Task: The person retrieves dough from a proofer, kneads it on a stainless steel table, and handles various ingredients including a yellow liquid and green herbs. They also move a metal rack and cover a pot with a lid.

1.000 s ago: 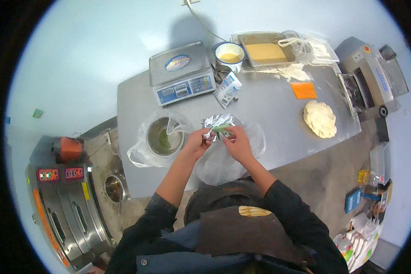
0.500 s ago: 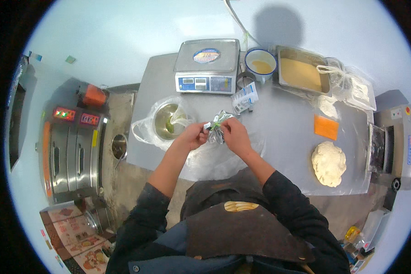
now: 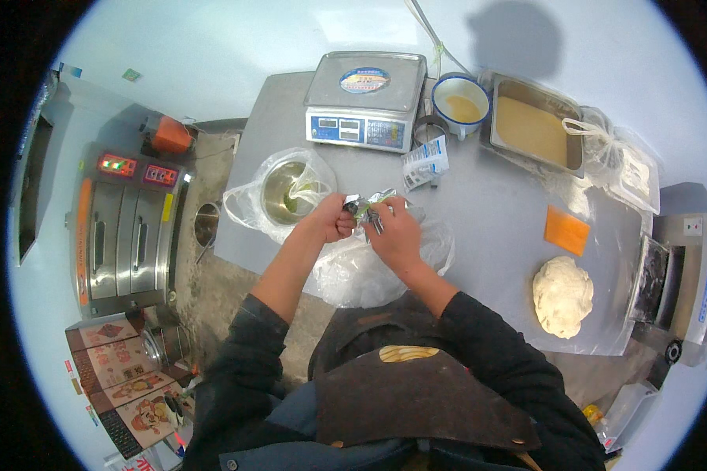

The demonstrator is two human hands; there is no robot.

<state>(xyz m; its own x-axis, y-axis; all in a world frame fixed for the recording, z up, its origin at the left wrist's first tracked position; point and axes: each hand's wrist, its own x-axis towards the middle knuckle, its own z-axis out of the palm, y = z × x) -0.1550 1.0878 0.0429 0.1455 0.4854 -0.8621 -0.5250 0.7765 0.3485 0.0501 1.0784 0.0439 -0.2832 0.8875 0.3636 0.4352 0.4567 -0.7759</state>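
Observation:
My left hand (image 3: 330, 216) and my right hand (image 3: 393, 231) both have their fingers closed on a crumpled silver foil packet (image 3: 373, 202), with a bit of green showing in it, partly hidden by my fingers. Under them lies a crumpled clear plastic bag (image 3: 342, 275). Just left of the packet, a steel bowl (image 3: 272, 200) sits inside another clear bag, with green bits (image 3: 292, 202) in it. Behind my hands lie a white-and-blue pouch (image 3: 424, 163) and a digital scale (image 3: 361, 102).
The metal table (image 3: 251, 125) also holds an enamel mug (image 3: 459, 102), a tray of yellow batter (image 3: 530, 122), an orange scraper (image 3: 565, 229) and a dough lump (image 3: 562, 294). A machine (image 3: 687, 275) adjoins it on the right. A steel oven (image 3: 133, 235) stands at left.
The foil is more crumpled and gathered around the green than a second ago. My head view has shifted, so the scale and dough sit farther right, and more of the oven shows.

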